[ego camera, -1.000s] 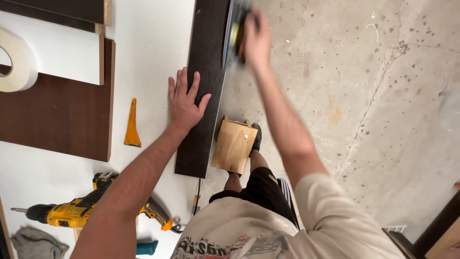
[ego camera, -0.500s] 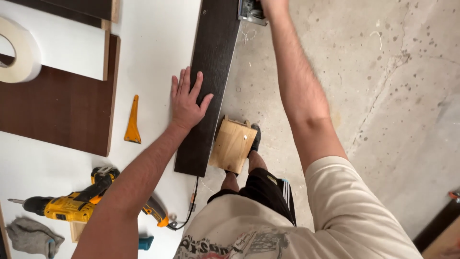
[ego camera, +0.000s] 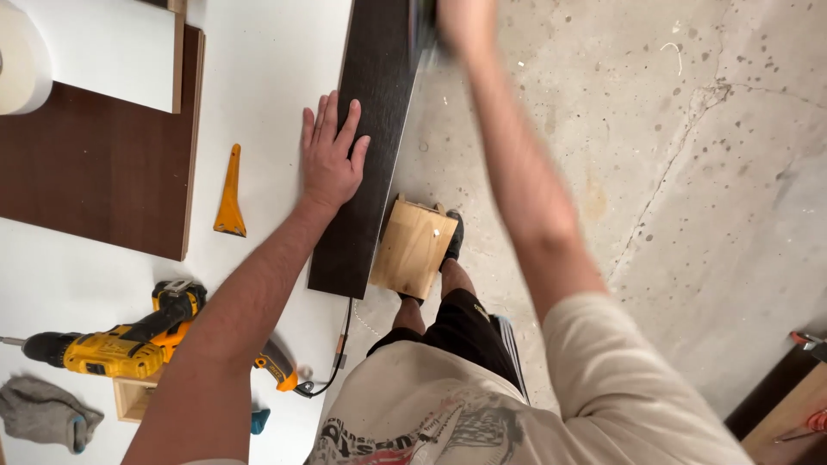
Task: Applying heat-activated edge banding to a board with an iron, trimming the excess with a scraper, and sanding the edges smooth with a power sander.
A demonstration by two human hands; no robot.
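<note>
Dark board (ego camera: 370, 129) under flat, open left hand (ego camera: 330, 155); right hand (ego camera: 461, 21) blurred, grip unclear.

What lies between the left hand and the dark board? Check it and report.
Nothing visible. The left hand lies flat, palm down, directly on the dark board at its left edge. The orange scraper lies apart on the white table, left of the hand.

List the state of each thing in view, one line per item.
Dark board: flat, overhanging the table edge.
Left hand: open, pressed flat on the board.
Right hand: blurred at the board's far edge; grip unclear.
Yellow drill: lying on its side.
Orange scraper: lying flat, untouched.
</note>
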